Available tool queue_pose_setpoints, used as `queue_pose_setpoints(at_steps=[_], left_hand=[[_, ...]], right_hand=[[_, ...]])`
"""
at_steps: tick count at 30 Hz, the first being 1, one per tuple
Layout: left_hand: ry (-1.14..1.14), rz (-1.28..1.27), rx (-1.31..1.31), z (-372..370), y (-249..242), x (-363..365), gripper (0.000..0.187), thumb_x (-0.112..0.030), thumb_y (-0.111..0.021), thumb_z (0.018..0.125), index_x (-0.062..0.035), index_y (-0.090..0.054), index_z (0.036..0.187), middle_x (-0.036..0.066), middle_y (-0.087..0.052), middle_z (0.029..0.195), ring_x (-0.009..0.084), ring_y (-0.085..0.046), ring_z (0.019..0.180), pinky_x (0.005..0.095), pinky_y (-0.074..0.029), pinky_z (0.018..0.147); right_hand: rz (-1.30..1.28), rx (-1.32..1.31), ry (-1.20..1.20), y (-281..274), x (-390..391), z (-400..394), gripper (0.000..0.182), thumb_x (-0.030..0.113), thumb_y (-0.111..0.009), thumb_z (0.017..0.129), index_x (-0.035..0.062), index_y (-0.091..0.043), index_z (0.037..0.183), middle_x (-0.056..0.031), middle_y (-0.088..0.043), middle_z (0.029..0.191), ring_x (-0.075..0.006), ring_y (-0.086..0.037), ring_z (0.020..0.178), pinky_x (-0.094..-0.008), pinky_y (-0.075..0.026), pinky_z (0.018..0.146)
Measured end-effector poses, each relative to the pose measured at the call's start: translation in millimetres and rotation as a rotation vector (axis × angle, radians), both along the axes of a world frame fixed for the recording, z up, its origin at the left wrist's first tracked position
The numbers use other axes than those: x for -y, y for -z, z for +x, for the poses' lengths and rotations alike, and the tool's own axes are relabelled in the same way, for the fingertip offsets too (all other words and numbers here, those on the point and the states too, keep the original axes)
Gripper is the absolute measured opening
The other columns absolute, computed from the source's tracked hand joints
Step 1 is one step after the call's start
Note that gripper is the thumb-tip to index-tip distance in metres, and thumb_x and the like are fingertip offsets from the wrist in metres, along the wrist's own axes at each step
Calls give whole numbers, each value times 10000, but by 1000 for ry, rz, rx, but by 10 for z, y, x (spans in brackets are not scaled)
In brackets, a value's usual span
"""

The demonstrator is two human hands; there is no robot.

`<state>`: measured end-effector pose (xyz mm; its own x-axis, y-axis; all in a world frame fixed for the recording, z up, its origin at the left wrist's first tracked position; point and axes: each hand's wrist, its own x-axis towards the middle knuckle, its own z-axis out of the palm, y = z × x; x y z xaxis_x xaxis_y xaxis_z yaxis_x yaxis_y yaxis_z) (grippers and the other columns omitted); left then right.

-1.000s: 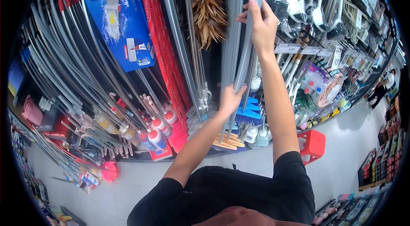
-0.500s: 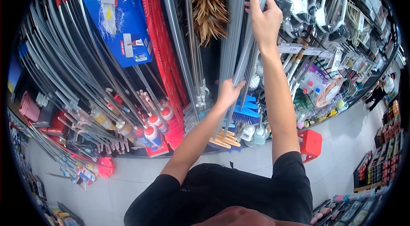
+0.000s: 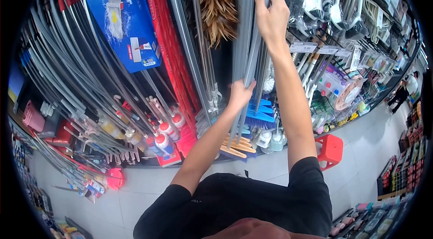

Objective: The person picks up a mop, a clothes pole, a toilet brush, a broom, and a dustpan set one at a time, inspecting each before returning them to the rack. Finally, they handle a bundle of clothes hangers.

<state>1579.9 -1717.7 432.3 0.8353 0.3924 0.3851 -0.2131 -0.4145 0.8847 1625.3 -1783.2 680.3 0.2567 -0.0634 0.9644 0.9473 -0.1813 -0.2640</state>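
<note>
Several long grey poles [image 3: 244, 36] stand close together in the middle of the rack. My right hand [image 3: 272, 15] is wrapped round the poles near their upper part. Lower down, my left hand [image 3: 241, 93] grips the same bundle, its fingers partly hidden behind the poles. A brown feather duster [image 3: 218, 9] hangs just left of the bundle. Below and beside the poles are blue brush heads [image 3: 260, 115] and orange-yellow broom parts [image 3: 236, 147].
Left of my hands are a blue box [image 3: 122, 22], red-wrapped poles [image 3: 169, 54] and many metal poles. White-handled brushes [image 3: 336, 13] hang at the right. A red stool [image 3: 330, 151] stands on the floor; a person [image 3: 399, 94] is far right.
My right hand has moved slightly left and up with the poles, which now stand straighter and closer together. My left hand has shifted slightly left and up.
</note>
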Motion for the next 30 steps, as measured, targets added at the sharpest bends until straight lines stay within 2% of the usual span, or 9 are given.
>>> queue_pose_setpoints(at_steps=[5, 10, 13, 17, 20, 23, 26, 28, 30], left_hand=[[-8, 14, -58, 4, -26, 25, 275, -187, -648, 850, -2, -677, 1052, 186, -694, 904, 278, -681, 849, 357, -516, 753], [-7, 37, -77, -8, -20, 30, 271, -184, -643, 853, 9, -674, 1040, 182, -691, 887, 288, -680, 827, 364, -517, 744], [-4, 20, -116, 9, -91, 18, 295, -180, -639, 850, 28, -645, 1058, 192, -683, 864, 313, -675, 817, 382, -515, 742], [-15, 30, -63, -81, -239, 56, 399, -153, -642, 840, 58, -557, 1168, 251, -659, 949, 367, -643, 924, 393, -490, 835], [-11, 22, -28, -107, -228, 71, 512, -128, -649, 834, 77, -459, 1263, 279, -616, 1079, 388, -601, 1037, 387, -459, 913], [7, 2, 1, -126, -166, 99, 612, -145, -656, 834, 51, -375, 1341, 273, -564, 1194, 365, -558, 1131, 388, -425, 969], [-5, -6, 17, -181, -166, 169, 663, -143, -655, 837, 60, -318, 1371, 283, -503, 1271, 351, -507, 1203, 386, -390, 1010], [32, -39, 5, -160, -143, 169, 694, -135, -660, 835, 94, -281, 1369, 301, -411, 1348, 363, -446, 1260, 393, -358, 1041], [-27, -12, 46, -75, -50, 192, 715, -126, -678, 825, 83, -268, 1372, 289, -454, 1272, 385, -485, 1190, 397, -397, 995]], right_hand=[[2, -54, 16, 29, 3, 27, 268, 216, -562, 895, -30, -609, 992, -205, -629, 914, -379, -615, 837, -416, -481, 761], [-28, -55, 54, 48, 30, -14, 260, 221, -560, 895, -23, -609, 971, -222, -618, 875, -385, -608, 784, -421, -476, 715], [52, 43, 118, 47, -23, 176, 276, 266, -592, 907, -8, -627, 909, -97, -561, 623, -160, -485, 521, -309, -397, 523], [18, -22, 125, -72, 27, -46, 263, 269, -605, 897, 10, -642, 872, -69, -528, 547, -145, -454, 477, -297, -381, 492], [-26, -75, 172, -127, 91, -177, 275, 241, -585, 899, 9, -635, 1039, -163, -626, 760, -298, -596, 658, -340, -493, 641], [52, -85, 74, -172, 87, -309, 233, 194, -595, 861, -6, -640, 971, -225, -592, 700, -396, -588, 655, -387, -485, 648], [28, -94, 87, -76, 43, -170, 249, 265, -611, 889, 19, -648, 869, -69, -529, 541, -146, -456, 471, -300, -384, 489], [30, -91, 63, -70, 13, -169, 241, 261, -613, 887, 23, -650, 881, -71, -536, 546, -134, -454, 474, -297, -384, 488], [10, -93, 72, -51, -16, -143, 234, 261, -617, 883, 29, -654, 895, -74, -542, 546, -124, -468, 479, -291, -390, 493]])
